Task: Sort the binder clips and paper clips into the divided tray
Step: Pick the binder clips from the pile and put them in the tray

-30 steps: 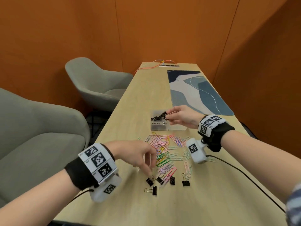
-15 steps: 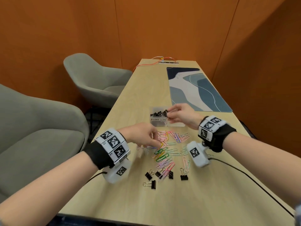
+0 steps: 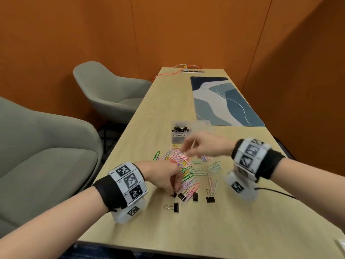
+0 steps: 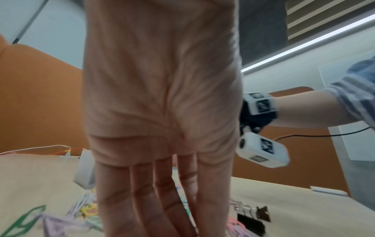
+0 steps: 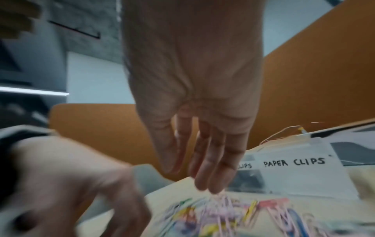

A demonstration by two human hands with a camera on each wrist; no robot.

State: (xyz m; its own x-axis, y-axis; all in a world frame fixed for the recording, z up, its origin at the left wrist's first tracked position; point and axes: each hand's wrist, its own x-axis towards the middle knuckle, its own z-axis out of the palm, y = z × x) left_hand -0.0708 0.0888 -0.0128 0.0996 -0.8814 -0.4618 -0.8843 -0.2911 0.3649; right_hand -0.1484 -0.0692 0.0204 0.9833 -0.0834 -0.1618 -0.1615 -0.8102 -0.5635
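Note:
A clear divided tray (image 3: 203,124) stands mid-table, with black binder clips (image 3: 180,129) in its left compartment; the right one is labelled PAPER CLIPS (image 5: 294,163). Coloured paper clips (image 3: 188,165) lie in a pile in front of it. Several black binder clips sit in a row nearer me. My left hand (image 3: 174,188) reaches down and pinches the leftmost binder clip (image 3: 174,194) of the row. My right hand (image 3: 186,148) is blurred, hovering over the pile with loose straight fingers (image 5: 209,176) and holding nothing.
A blue patterned desk mat (image 3: 224,101) lies behind the tray. Two grey chairs (image 3: 112,94) stand along the table's left side. A black cable (image 3: 276,192) trails from my right wrist. One binder clip (image 3: 174,207) lies alone toward the front edge.
My right hand has pulled back from the tray's binder clip compartment to above the paper clip pile. My left hand rose toward the pile, then came back down onto the row of binder clips.

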